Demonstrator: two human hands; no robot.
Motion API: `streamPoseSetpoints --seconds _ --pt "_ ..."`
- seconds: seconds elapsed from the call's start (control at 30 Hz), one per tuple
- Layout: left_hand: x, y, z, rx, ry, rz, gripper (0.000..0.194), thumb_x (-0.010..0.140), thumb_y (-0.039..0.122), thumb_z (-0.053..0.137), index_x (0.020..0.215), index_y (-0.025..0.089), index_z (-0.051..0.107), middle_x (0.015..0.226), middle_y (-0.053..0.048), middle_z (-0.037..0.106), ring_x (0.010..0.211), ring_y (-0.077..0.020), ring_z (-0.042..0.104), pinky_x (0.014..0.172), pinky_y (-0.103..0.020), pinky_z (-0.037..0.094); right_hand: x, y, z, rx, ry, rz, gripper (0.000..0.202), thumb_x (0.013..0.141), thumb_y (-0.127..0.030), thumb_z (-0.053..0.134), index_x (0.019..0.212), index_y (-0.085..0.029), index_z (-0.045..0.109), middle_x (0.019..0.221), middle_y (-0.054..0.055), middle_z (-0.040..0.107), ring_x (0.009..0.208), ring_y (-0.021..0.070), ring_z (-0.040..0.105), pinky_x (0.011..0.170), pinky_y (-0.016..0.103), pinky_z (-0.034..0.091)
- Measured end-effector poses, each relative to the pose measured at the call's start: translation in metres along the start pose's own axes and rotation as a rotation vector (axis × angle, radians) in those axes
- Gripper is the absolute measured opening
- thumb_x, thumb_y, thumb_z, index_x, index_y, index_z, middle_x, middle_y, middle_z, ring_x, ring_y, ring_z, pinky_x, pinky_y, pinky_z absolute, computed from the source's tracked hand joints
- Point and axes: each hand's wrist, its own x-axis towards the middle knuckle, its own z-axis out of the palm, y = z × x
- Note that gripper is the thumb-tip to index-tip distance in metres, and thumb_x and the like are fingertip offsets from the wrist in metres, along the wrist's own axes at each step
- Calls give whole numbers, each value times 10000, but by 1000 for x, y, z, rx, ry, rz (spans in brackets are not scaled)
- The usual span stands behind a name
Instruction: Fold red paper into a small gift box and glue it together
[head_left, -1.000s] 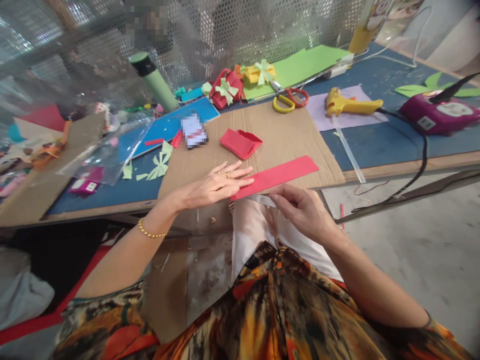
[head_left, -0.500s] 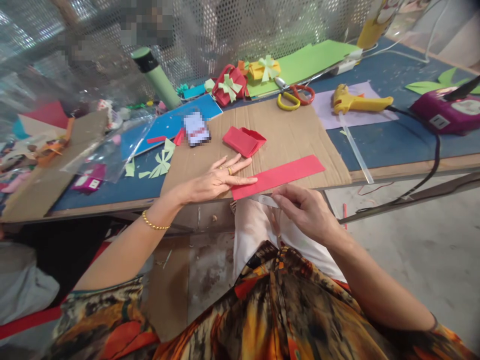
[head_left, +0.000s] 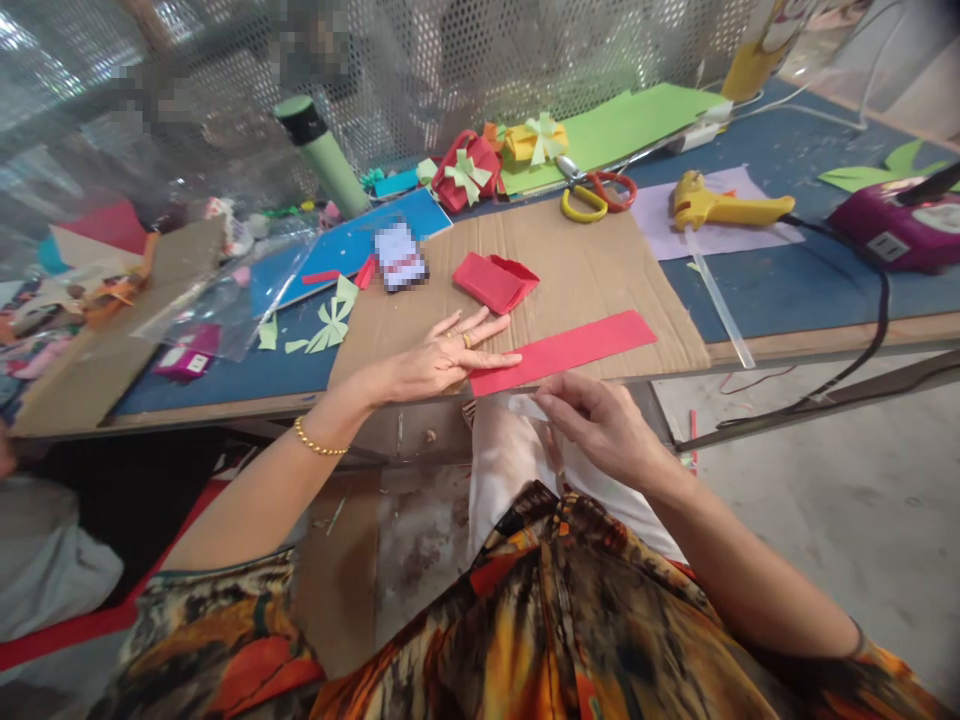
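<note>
The left hand [head_left: 439,365], its grip spread flat, rests fingertips on one end of a long red rectangular strip [head_left: 589,348], which lies on brown corrugated cardboard [head_left: 600,250] at the near edge of the blue worktop [head_left: 757,285]. The right hand [head_left: 607,425] pinches a thin pale tool [head_left: 527,407], partly blurred, just beside the strip.

The strip [head_left: 585,346] lies on cardboard [head_left: 615,260], left of the glue gun [head_left: 731,207].
</note>
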Motion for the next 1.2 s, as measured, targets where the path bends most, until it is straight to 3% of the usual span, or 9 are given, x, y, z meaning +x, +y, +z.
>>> streamPoseSetpoints --seconds 0.13,0.27,0.4,0.6,0.7,0.77,0.87,1.0,1.2 --pt "-1 0 0 7 -1 3 551 1082 180 373 1521 464 545 1776 84 181 1673 -268 39 1335 -607 13 -17 -4 -10 11 -126 -78 281 1000 -365 550 804 -206 673 650 -1 653 591 123 559 589 247 413" --pt "-5 -5 6 49 48 50 662 1020 74 399 1538 468 518 1775 68 196 1670 -262 89 1331 -631 84 -30 -6 -31 -8 136 -18 297 1030 -419 531 940 -206 716 586 -29 562 512 121 489 518 261 371" --pt "-7 -9 12 122 145 76 608 1026 105 447 1519 442 561 1768 13 250 1660 -301 148 1312 -645 190 -19 -3 -60 -35 332 -8 318 1011 -411 518 1109 -181 715 598 -41 547 481 117 482 486 261 372" --pt "-12 -7 9 179 207 94 489 1077 193 433 1488 383 619 1755 -74 305 1641 -332 241 1286 -655 250 44 -11 -95 -173 440 -19 92 936 -242 578 958 -174 636 616 -33 650 457 95 560 525 238 440" --pt "-14 -2 12 243 321 63 448 1074 202 456 1462 314 649 1664 -133 479 1553 -322 436 1221 -609 390 88 -18 -101 -283 412 10 66 947 -145 554 956 -170 615 705 -3 726 464 78 605 534 209 473" --pt "-13 8 18 320 444 27 385 1078 224 468 1383 231 704 1492 -183 644 1385 -320 605 1121 -564 488 118 -21 -102 -394 337 89 99 976 -145 536 960 -165 631 765 27 767 494 79 637 527 189 491" --pt "-7 36 31 405 494 23 355 1081 318 525 1360 173 691 1328 -167 722 1223 -296 672 1048 -499 522 160 -17 -99 -466 284 145 144 980 -137 535 959 -133 678 766 71 785 494 100 646 498 194 509" --pt "10 71 41 535 440 -43 596 1003 494 659 1455 113 588 1360 -188 688 1171 -320 671 960 -448 534 202 -2 -91 -631 231 234 244 1023 -226 532 1068 -81 723 786 143 793 607 185 729 578 264 579" --pt "23 73 49 687 429 -63 290 1016 289 666 1229 92 679 1262 -175 744 1080 -283 699 878 -392 539 223 13 -95 -1034 153 232 535 992 -485 611 1211 -11 728 1174 334 745 1147 411 725 927 450 554"
